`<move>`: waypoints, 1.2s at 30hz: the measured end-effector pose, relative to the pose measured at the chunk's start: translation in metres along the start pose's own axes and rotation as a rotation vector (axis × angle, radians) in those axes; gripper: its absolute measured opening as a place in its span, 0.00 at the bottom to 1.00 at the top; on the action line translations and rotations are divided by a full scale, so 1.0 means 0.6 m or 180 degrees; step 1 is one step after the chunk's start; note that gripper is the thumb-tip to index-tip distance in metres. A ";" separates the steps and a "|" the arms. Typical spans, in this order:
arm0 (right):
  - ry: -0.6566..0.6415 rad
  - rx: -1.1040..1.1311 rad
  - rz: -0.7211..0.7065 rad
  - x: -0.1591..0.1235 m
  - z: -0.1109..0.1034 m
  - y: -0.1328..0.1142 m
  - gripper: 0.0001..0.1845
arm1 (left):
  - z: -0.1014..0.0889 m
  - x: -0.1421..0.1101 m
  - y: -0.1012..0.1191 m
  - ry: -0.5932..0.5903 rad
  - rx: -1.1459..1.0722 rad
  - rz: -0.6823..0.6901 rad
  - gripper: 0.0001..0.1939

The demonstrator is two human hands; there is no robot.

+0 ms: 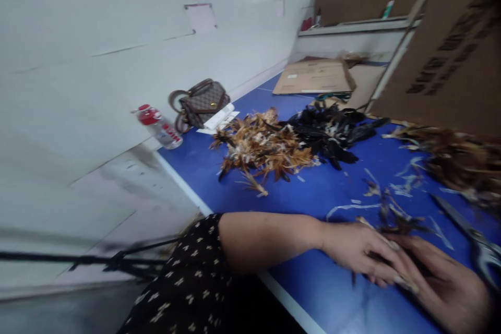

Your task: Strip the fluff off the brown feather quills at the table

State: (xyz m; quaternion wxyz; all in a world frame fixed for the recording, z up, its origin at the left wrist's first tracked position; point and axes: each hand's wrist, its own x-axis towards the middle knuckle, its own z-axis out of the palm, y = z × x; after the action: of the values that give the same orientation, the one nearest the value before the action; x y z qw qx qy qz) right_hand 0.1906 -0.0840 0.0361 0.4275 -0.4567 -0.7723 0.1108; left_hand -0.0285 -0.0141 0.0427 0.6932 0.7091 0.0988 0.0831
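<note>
My left hand [364, 251] and my right hand [446, 279] meet low on the right, over the blue table. Fingers of both are closed around dark brown feathers [395, 219] whose tips stick out above the hands. Motion blur and the overlapping fingers hide part of what they grip. Beside my right hand lies a pair of scissors [475, 242], blades pointing up and left. Thin whitish strips [407, 182] are scattered just beyond the hands. A brown feather pile [266, 146] and a black feather pile [332, 130] sit farther back, touching each other.
More brown feathers [462, 162] lie at the right edge, below a large upright cardboard sheet [442, 57]. Flat cardboard [315, 77] rests at the back. Along the wall side are a patterned handbag [205, 104] and a clear bottle with red cap [160, 128], near the table edge [183, 182].
</note>
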 end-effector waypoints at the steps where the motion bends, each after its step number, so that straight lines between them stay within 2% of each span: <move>1: -0.0164 0.0123 -0.0071 0.003 -0.004 -0.011 0.11 | 0.003 -0.009 0.008 -0.0030 -0.0032 0.0092 0.11; 2: -0.0244 0.0231 -0.0083 0.006 -0.008 -0.023 0.10 | 0.008 -0.017 0.014 0.0007 0.0055 0.0156 0.10; 4: -0.0369 0.0467 0.0109 0.011 -0.011 -0.048 0.11 | 0.016 -0.031 0.023 0.0357 0.0317 0.0282 0.11; 7: -0.0435 0.0371 0.0217 0.016 -0.006 -0.065 0.14 | 0.022 -0.041 0.027 0.0486 0.0513 0.0273 0.15; 14: -0.0464 0.0230 0.0336 0.004 0.007 -0.048 0.12 | 0.037 -0.037 0.029 0.0860 0.0285 -0.0117 0.22; 21: -0.0428 0.0116 0.0410 0.005 0.020 -0.031 0.14 | 0.039 -0.021 0.014 0.1101 -0.0091 -0.0329 0.32; 31: -0.0346 -0.0007 0.0554 0.004 0.038 0.003 0.15 | 0.033 -0.006 0.003 0.1194 0.0082 -0.0430 0.35; 36: -0.0354 0.0010 0.0566 0.009 0.034 0.006 0.16 | 0.018 -0.001 0.015 0.0928 0.0082 -0.0500 0.36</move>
State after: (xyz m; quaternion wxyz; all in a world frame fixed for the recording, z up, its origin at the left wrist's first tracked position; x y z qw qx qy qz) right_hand 0.1761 -0.0730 0.0244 0.3732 -0.5158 -0.7511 0.1747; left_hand -0.0264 -0.0251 0.0513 0.6668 0.6884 0.2545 0.1293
